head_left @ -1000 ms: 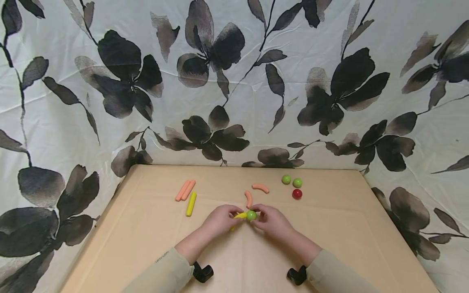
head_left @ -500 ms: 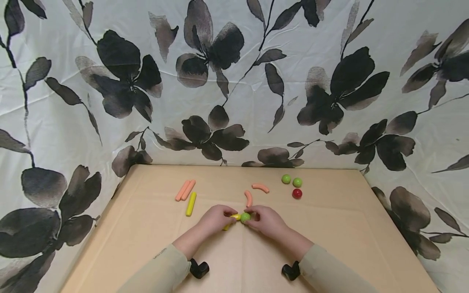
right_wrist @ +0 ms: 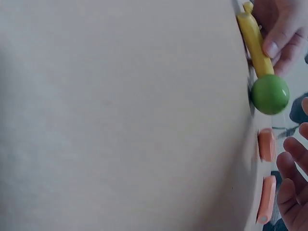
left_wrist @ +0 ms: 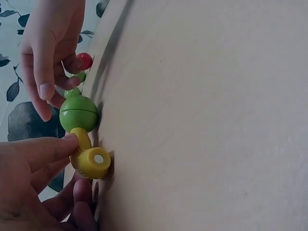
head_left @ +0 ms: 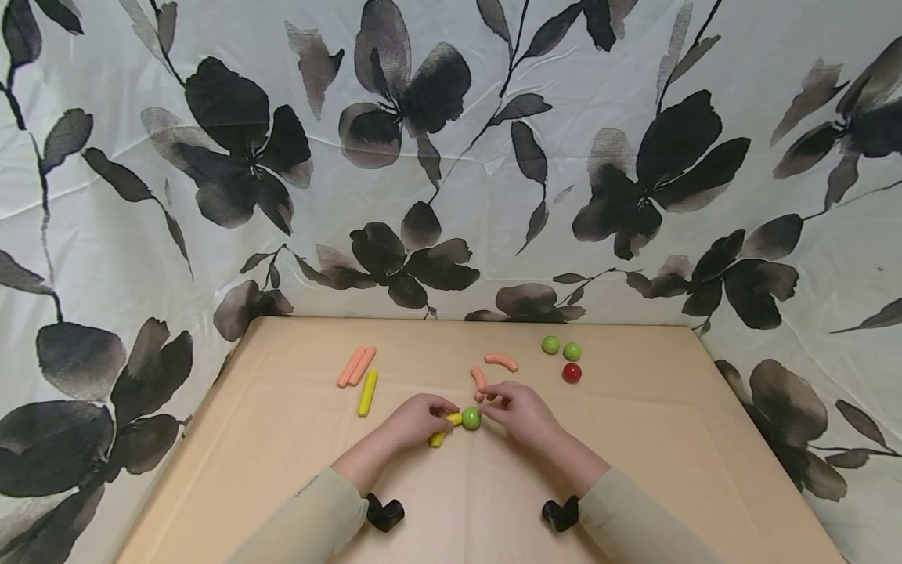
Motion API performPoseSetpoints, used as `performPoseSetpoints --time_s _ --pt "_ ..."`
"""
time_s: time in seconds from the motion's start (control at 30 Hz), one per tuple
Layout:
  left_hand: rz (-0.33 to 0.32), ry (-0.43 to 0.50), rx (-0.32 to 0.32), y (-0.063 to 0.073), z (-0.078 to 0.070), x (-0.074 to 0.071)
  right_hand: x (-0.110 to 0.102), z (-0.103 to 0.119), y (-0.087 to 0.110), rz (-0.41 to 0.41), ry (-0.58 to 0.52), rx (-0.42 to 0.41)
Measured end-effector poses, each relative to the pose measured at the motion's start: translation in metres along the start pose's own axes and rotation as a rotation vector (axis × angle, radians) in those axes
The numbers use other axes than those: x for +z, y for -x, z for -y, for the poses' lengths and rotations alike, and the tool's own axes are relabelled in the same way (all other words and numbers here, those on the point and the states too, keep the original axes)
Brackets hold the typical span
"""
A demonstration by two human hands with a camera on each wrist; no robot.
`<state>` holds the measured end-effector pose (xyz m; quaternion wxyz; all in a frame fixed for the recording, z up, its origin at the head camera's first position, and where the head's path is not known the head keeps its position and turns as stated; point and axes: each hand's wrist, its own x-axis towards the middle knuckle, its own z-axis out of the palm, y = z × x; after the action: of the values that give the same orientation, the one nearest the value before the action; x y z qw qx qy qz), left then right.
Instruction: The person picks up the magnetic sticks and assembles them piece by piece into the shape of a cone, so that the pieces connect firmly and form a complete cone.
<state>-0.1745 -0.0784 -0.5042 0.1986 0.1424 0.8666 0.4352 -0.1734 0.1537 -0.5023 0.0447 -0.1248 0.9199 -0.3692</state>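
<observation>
My left hand (head_left: pixel 416 419) pinches a yellow piece (left_wrist: pixel 91 161) low over the board, between thumb and fingers. A pale round spot shows on its end in the left wrist view. Against the other end of the yellow piece sits a green ball (head_left: pixel 471 418), with a thin seam line round it. To the right of the ball is my right hand (head_left: pixel 521 411), fingers apart from the ball and holding nothing. Its fingertips are close to a curved pink stick (head_left: pixel 478 380); whether they touch it I cannot tell. Fingers hide part of the yellow piece.
Another curved pink stick (head_left: pixel 501 361) lies further back. Two green balls (head_left: pixel 551 345) and a red ball (head_left: pixel 571 373) are at the back right. Left of centre lie two straight pink sticks (head_left: pixel 356 366) and a yellow stick (head_left: pixel 368 393). A floral cloth (head_left: pixel 493 196) hangs behind the tan board (head_left: pixel 634 439).
Both hands have shifted slightly left with the yellow piece and green ball. My right hand has let go of the ball and moved right, toward the nearer curved pink stick.
</observation>
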Motion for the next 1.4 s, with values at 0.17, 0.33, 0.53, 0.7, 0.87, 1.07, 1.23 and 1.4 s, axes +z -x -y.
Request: performPoseSetpoints --time_s 0.17,0.33,0.53,0.7,0.87,1.07,1.23,1.4 --pt "-0.014 0.003 -0.01 -0.001 0.0 0.002 -0.003 -0.008 -0.012 -0.031 -0.059 0.043" --pt "-0.009 0.01 -0.013 -0.001 0.0 0.002 -0.005 -0.016 -0.026 -0.033 -0.1 0.071" --pt "0.0 0.017 -0.014 -0.001 0.0 0.003 -0.002 -0.019 -0.04 -0.018 -0.104 0.101" --pt "0.005 0.018 -0.006 0.0 0.0 0.002 0.001 -0.017 -0.05 -0.014 -0.063 0.135" --pt "0.004 0.019 -0.007 -0.001 0.002 0.003 0.006 -0.014 -0.057 0.003 0.003 0.163" --pt "-0.005 0.028 -0.007 -0.001 0.0 0.002 0.008 -0.009 -0.062 0.012 0.073 0.168" --pt "-0.004 0.03 -0.005 -0.002 0.001 0.003 0.007 -0.006 -0.064 0.017 0.097 0.185" --pt "-0.005 0.031 -0.004 -0.001 0.001 0.002 0.006 -0.005 -0.061 0.006 0.131 0.187"
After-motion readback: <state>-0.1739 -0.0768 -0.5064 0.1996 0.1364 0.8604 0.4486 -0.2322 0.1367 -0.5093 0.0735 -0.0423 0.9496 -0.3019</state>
